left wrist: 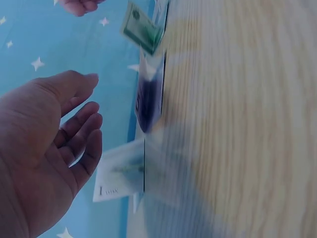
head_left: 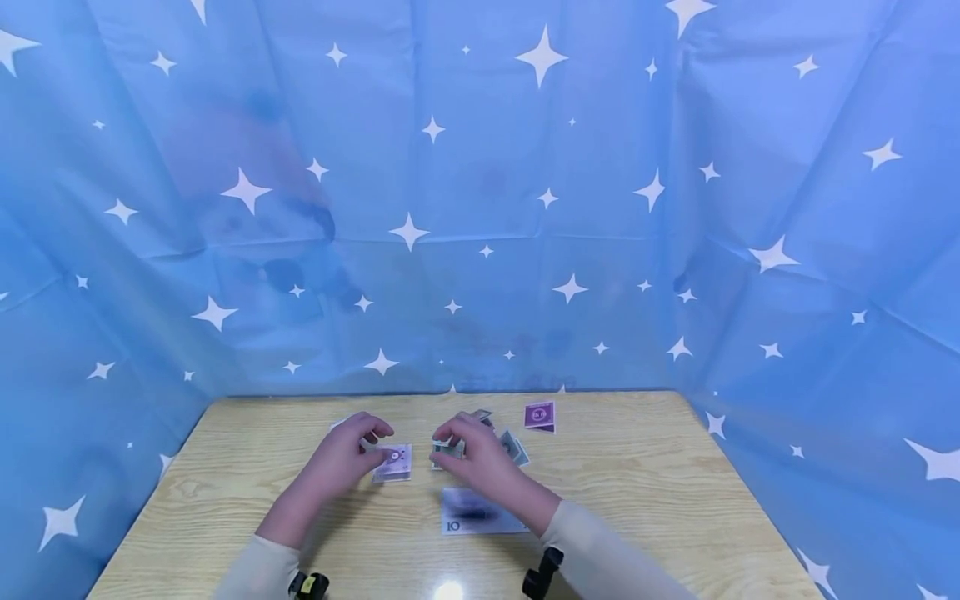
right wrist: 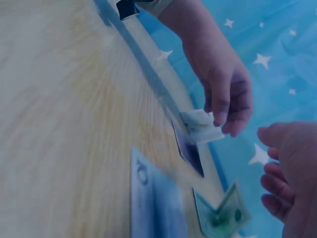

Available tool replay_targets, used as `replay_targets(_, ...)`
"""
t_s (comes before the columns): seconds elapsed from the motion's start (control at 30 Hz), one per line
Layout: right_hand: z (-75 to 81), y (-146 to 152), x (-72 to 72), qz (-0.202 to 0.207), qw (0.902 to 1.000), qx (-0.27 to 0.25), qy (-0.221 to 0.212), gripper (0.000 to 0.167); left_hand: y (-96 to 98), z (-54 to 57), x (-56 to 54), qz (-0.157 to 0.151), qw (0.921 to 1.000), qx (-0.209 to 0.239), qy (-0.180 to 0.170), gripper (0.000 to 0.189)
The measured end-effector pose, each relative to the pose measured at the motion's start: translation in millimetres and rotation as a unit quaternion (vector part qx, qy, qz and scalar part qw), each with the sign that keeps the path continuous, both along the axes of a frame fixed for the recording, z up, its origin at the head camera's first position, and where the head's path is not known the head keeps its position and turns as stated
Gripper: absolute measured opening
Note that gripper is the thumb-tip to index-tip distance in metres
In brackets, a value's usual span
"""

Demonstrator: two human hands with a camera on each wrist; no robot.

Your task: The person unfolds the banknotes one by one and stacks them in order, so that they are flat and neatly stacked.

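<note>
My left hand (head_left: 341, 454) hovers beside a small purple banknote (head_left: 395, 462), its fingers loosely bent with nothing between them. In the left wrist view a pale one-yuan note (left wrist: 119, 173) stands out just past the fingers of that hand. My right hand (head_left: 480, 457) is over a green banknote (head_left: 448, 454), partly hidden by the fingers. The right wrist view has this green note (right wrist: 223, 215) creased into a V, apart from the loosely curled, bare fingers. A larger bluish ten note (head_left: 476, 512) lies below the right wrist, partly covered by the forearm.
Behind the right hand lie several more notes, among them a grey-green one (head_left: 514, 448). Farther back is a magenta note (head_left: 540, 415) on top of another. A blue star-patterned curtain (head_left: 480, 208) surrounds the wooden table (head_left: 637, 492) at the back and sides.
</note>
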State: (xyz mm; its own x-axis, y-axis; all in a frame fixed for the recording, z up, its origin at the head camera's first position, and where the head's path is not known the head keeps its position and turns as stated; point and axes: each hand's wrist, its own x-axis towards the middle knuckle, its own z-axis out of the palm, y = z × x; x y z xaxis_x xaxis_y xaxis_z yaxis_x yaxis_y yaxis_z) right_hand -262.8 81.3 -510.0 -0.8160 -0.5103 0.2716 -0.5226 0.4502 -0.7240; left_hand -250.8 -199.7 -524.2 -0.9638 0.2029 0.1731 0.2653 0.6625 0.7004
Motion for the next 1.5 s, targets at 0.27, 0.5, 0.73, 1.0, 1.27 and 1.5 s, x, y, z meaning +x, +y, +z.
replay_targets(0.27, -1.7, -39.5, -20.5, 0.016, 0.9989, 0.043, -0.009, 0.032, -10.5, -7.5, -9.5, -0.014, 0.9998, -0.011, -0.012, 0.031)
replay_targets(0.5, -3.5, -62.0, -28.7, 0.019, 0.9912, 0.129, 0.018, 0.043, -14.8, -13.6, -16.6, -0.041, 0.9988, -0.023, -0.013, 0.042)
replay_targets(0.73, -15.7, -67.5, -35.9, 0.019, 0.9866, 0.162, -0.005, 0.048, -15.0, -19.8, -22.3, -0.067, 0.9965, -0.050, -0.002, 0.049)
replay_targets(1.0, -30.1, -67.7, -40.2, 0.017, 0.9821, 0.187, -0.006, 0.050, -14.0, -23.5, -24.9, -0.068, 0.9956, -0.061, -0.023, 0.051)
replay_targets(1.27, -32.1, -67.4, -40.2, 0.030, 0.9796, 0.198, 0.011, 0.043, -12.3, -25.8, -25.5, -0.087, 0.9933, -0.075, -0.012, 0.042)
replay_targets(1.5, -30.8, -67.1, -39.4, 0.027, 0.9832, 0.180, -0.006, 0.042, -12.1, -24.9, -24.8, -0.095, 0.9922, -0.081, 0.010, 0.041)
